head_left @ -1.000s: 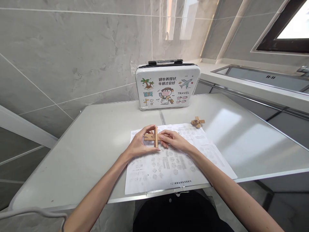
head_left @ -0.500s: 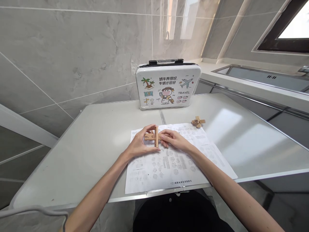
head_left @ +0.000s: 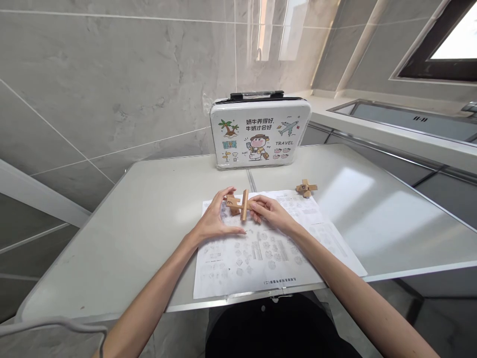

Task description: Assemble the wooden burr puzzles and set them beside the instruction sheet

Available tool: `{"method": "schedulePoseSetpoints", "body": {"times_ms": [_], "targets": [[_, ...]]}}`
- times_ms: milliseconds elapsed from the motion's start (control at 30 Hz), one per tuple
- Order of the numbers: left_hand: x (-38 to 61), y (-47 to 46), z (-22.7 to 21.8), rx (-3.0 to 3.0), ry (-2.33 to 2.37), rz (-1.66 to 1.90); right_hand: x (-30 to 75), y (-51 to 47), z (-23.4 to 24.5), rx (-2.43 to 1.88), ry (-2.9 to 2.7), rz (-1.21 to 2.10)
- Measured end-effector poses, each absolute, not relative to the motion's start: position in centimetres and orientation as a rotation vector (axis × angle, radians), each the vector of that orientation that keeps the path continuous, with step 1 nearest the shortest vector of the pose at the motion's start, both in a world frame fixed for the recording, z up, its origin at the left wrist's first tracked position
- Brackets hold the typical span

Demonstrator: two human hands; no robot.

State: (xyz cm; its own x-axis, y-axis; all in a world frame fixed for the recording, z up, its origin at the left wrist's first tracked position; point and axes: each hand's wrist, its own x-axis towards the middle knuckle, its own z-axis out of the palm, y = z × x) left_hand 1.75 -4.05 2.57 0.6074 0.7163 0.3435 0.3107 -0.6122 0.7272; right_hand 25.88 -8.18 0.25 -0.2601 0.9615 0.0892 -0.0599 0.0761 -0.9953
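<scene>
Two bare hands at work over a table [head_left: 156, 214], seen from above. The right hand [head_left: 274, 214] is closed in a pinch, thumb against fingers, on the near end of the joined wooden blocks [head_left: 233, 204]. The left hand [head_left: 212, 220] is open: its thumb points toward the right hand, its fingers arch above, and a wide gap lies between them. The blocks lie between the two hands, reaching from the right fingertips into the mouth of the left hand's curve. Whether the upper left fingertips touch the wood cannot be told. A rod [head_left: 244, 204] stands crosswise in the blocks, just left of the right fingertips and slightly tilted, its top leaning toward the right hand. Dark marks show on the blocks at the left hand's side.

Beneath both hands spreads a printed sheet [head_left: 257, 271], its small figures and lines of text too fine to read. Beyond the right hand and to its right, at the sheet's far edge, sits a wooden cross [head_left: 306, 188], well apart from the fingers. Farther beyond both hands, a white case [head_left: 261, 132] stands upright, handle uppermost, its front bearing a cartoon cow, palm trees, an aeroplane and the word TRAVEL.
</scene>
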Motion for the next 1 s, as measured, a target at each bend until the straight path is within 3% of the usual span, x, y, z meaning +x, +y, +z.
{"method": "schedulePoseSetpoints", "body": {"times_ms": [200,567,867,1000], "targets": [[1.4,-3.2,0.9,2.322,1.127,0.732,26.1,-7.5,-0.6,-1.068,-1.234,1.148],[1.9,-2.6,0.0,2.242,1.219,0.815,25.9,-7.5,-1.1,-1.130,-1.279,1.040],[1.9,-2.1,2.3,1.014,0.915,1.162,26.0,-7.4,-0.8,-1.118,-1.226,1.034],[1.5,-1.7,2.5,0.820,0.798,1.192,26.1,-7.3,-1.0,-1.117,-1.223,1.042]]}}
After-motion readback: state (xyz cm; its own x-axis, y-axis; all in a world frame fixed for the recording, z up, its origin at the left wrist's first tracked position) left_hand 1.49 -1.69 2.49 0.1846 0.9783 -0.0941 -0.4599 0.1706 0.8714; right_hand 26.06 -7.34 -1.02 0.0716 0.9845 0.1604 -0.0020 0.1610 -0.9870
